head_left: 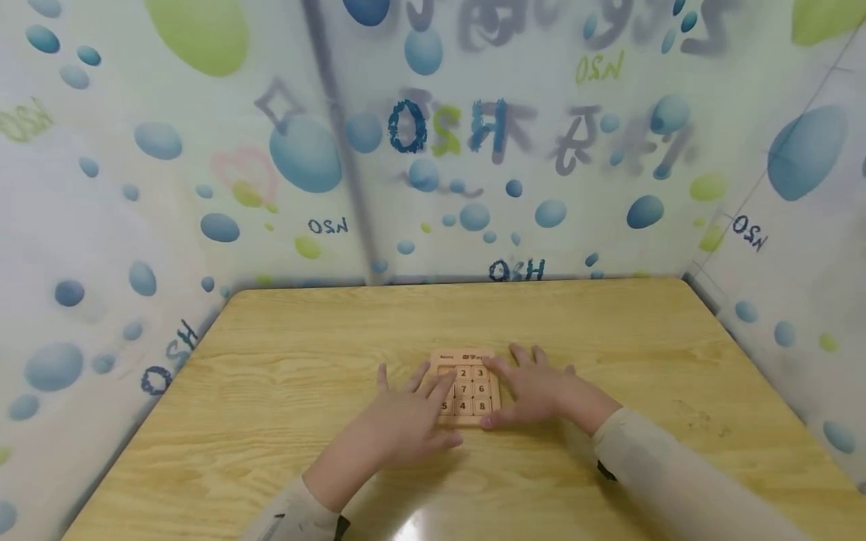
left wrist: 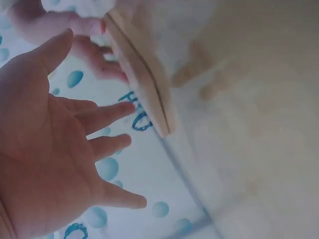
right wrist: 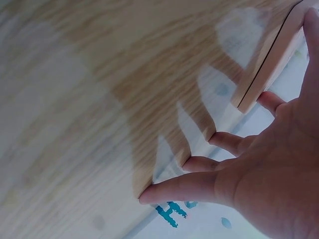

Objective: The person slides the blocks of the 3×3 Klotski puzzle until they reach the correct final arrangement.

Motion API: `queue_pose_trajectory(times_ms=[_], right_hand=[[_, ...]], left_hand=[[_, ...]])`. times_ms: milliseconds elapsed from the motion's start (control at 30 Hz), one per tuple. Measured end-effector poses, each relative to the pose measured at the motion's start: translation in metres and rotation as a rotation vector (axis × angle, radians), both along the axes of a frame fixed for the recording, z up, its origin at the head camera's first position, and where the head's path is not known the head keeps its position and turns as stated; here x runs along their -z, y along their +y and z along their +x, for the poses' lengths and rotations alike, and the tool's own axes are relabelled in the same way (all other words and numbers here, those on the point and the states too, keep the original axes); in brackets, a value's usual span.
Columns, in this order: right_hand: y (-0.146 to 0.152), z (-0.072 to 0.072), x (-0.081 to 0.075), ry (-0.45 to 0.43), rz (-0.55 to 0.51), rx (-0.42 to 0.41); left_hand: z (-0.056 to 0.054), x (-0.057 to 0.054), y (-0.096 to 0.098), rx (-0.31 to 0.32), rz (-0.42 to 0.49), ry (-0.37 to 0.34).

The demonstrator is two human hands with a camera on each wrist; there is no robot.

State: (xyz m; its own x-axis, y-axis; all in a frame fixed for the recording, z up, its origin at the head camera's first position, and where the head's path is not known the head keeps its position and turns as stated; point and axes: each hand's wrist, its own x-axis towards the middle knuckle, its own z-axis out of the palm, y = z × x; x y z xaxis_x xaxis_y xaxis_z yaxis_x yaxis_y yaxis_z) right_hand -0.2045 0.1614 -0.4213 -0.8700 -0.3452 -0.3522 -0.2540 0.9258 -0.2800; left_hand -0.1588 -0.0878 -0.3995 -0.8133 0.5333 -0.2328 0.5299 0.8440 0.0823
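Note:
A small wooden number slide puzzle (head_left: 463,419) lies on the table, with square tiles carrying digits such as 2, 3, 7, 6, 4 and 8. My left hand (head_left: 406,424) reaches over its left side. The index fingertip is over the upper left part of the tile grid and hides some tiles; the other fingers are spread. At the right edge, my right hand (head_left: 537,387) rests its thumb and index finger near the lower and upper corners. Its remaining fingers (right wrist: 184,186) are splayed straight, their tips down on the table. The left wrist view shows the left palm (left wrist: 45,149) with fingers extended.
A wood-grain table (head_left: 304,338) spreads around the puzzle. Behind it and at both sides hang pale curtains (head_left: 433,210) printed with blue and green drops and lettering. Glare shows at the table's near side.

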Motion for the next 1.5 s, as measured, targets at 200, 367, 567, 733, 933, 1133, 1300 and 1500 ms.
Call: queue_pose_trajectory(times_ms=[200, 367, 567, 733, 933, 1133, 1300, 1500], right_hand=[[0.000, -0.001, -0.003, -0.009, 0.001, 0.008], [0.001, 0.003, 0.001, -0.029, -0.014, 0.025], [-0.004, 0.004, 0.001, -0.031, -0.029, 0.008], [-0.003, 0.002, -0.001, -0.014, -0.015, 0.015], [-0.002, 0.004, -0.001, -0.030, -0.028, 0.027], [-0.002, 0.006, 0.003, -0.027, -0.027, 0.018], [-0.001, 0.005, 0.003, -0.019, -0.025, 0.018], [-0.001, 0.003, -0.001, -0.011, -0.019, 0.024]], left_hand=[[0.000, 0.006, -0.005, -0.010, 0.031, -0.023], [-0.017, 0.016, -0.003, -0.031, 0.054, -0.024], [0.005, 0.007, -0.016, -0.016, 0.049, -0.025], [0.027, -0.003, -0.017, 0.032, 0.036, -0.052], [0.016, 0.007, -0.012, -0.004, 0.050, -0.054], [0.008, 0.012, -0.001, 0.040, 0.047, -0.048], [0.015, 0.009, 0.006, 0.085, 0.016, -0.045], [0.017, -0.002, -0.001, 0.011, -0.031, 0.012]])
